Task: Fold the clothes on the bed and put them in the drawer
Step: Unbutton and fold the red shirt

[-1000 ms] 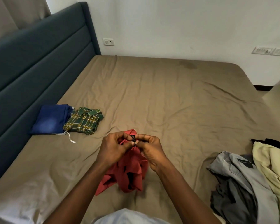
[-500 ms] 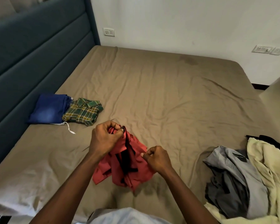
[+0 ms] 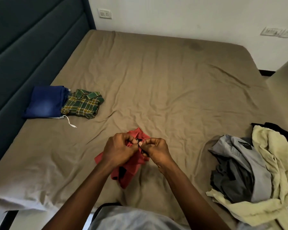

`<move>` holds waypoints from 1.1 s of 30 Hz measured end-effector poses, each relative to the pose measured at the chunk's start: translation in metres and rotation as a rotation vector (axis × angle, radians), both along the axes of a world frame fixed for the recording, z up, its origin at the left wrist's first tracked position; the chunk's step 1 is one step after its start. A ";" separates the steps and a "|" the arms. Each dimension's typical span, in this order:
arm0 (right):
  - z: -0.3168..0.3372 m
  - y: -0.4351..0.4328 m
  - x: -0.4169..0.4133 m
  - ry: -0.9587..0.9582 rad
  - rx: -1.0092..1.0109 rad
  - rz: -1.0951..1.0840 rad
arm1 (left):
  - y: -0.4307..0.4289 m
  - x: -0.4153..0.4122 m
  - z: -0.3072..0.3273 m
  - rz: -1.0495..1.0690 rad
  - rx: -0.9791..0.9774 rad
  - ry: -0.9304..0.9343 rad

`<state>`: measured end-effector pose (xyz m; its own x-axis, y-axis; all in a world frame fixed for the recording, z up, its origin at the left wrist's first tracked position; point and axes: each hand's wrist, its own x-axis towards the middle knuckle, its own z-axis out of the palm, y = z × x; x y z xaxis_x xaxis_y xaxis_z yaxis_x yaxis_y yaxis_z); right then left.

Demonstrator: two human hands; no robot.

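A crumpled red garment (image 3: 131, 168) with black trim lies on the brown bed sheet (image 3: 165, 83) just in front of me. My left hand (image 3: 119, 150) and my right hand (image 3: 155, 151) meet above it, both pinching its upper edge at a small dark spot between the fingertips. Folded blue jeans (image 3: 45, 102) and a folded green plaid shirt (image 3: 82, 104) sit side by side at the left, near the headboard. An unfolded heap at the right holds a grey shirt (image 3: 246, 165), a pale yellow garment (image 3: 273, 163) and something black (image 3: 276, 128).
A dark teal padded headboard (image 3: 28, 47) runs along the left side. White wall with a socket (image 3: 104, 13) and a switch plate (image 3: 276, 32) stands beyond the bed. A white drawstring (image 3: 70, 122) trails from under the jeans.
My hands, apart half a second ago with the red garment stretched between them, have come back together at its upper edge. The view has tilted further down.
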<state>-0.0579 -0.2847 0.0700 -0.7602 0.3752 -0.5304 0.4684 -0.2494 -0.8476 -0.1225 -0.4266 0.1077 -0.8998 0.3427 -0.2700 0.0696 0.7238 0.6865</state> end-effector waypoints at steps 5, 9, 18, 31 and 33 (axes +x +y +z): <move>-0.009 -0.010 0.004 0.040 0.065 -0.016 | -0.004 0.007 -0.012 0.125 0.066 -0.069; -0.005 -0.015 0.004 0.061 0.082 -0.022 | -0.004 0.010 -0.015 0.236 0.080 -0.059; -0.005 -0.003 0.004 0.161 0.401 0.109 | -0.001 0.009 -0.022 0.217 0.369 -0.205; 0.003 0.014 -0.003 0.062 0.476 0.233 | -0.010 -0.004 -0.022 0.083 0.543 -0.385; 0.006 0.011 -0.001 0.103 0.725 0.272 | -0.005 0.001 -0.024 0.140 0.584 -0.445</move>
<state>-0.0591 -0.2735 0.0764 -0.9072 0.3944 -0.1462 0.3441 0.4958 -0.7973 -0.1211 -0.4317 0.0837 -0.7936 0.4326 -0.4279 -0.3706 0.2141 0.9038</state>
